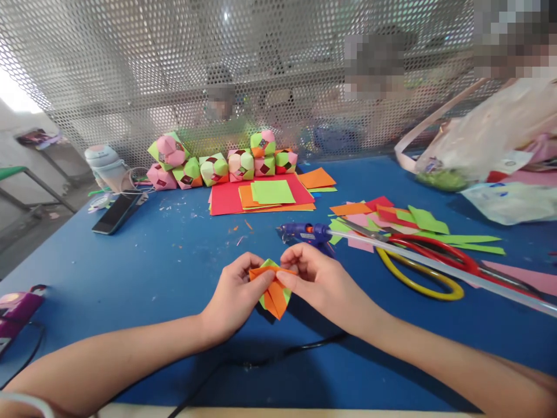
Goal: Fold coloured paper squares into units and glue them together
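Note:
Between my two hands is a small folded paper piece (275, 297), orange in front with light green showing behind and at its edges. My left hand (238, 290) pinches its left side, thumb pressed on the orange face. From the other side, my right hand (315, 284) grips it with thumb in front and fingers curled behind. The piece is held just above the blue table, one corner pointing down. Just beyond my right hand lies a blue glue gun (310, 232) with a long clear glue stick (418, 261) sticking out of its back.
Folded paper balls (228, 165) line the mesh panel (174, 87). Coloured paper sheets (221, 200) lie before them. At right are paper scraps (409, 217), scissors (418, 276) and plastic bags (500, 133). A phone (117, 213), a bottle (103, 165) and a purple object (20, 310) stand left. A cable (300, 348) crosses the front.

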A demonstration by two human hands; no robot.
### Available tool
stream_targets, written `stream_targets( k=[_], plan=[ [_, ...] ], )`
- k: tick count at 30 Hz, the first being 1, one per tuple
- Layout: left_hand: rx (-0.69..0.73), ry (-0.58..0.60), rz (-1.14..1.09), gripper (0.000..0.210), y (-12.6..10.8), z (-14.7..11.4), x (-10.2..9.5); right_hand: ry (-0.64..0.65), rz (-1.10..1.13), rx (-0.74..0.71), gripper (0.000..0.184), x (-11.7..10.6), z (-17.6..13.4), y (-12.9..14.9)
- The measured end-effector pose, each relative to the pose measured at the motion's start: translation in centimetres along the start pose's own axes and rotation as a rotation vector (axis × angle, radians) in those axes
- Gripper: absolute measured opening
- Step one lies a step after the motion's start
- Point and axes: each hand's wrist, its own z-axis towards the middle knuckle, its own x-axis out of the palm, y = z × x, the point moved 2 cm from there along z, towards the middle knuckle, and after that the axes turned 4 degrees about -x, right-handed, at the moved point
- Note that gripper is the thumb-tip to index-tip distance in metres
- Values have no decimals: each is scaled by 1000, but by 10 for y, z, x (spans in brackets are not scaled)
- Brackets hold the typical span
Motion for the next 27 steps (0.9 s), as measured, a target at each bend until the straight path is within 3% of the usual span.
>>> stream_targets(
  k=[5, 12, 19, 27],
  plan=[
    [-20, 29, 12, 17, 2, -1, 1, 13, -110, -57, 17, 3, -1, 1],
    [1, -47, -73, 14, -3, -1, -1, -1, -112, -61, 15, -1, -1, -1],
    [-25, -45, -60, 17, -2, 0, -1, -11, -123, -65, 13, 1, -1, -2],
    [-6, -15, -27, 11, 0, 1, -3, -7, -10, -27, 10, 5, -2, 0]
  ],
)
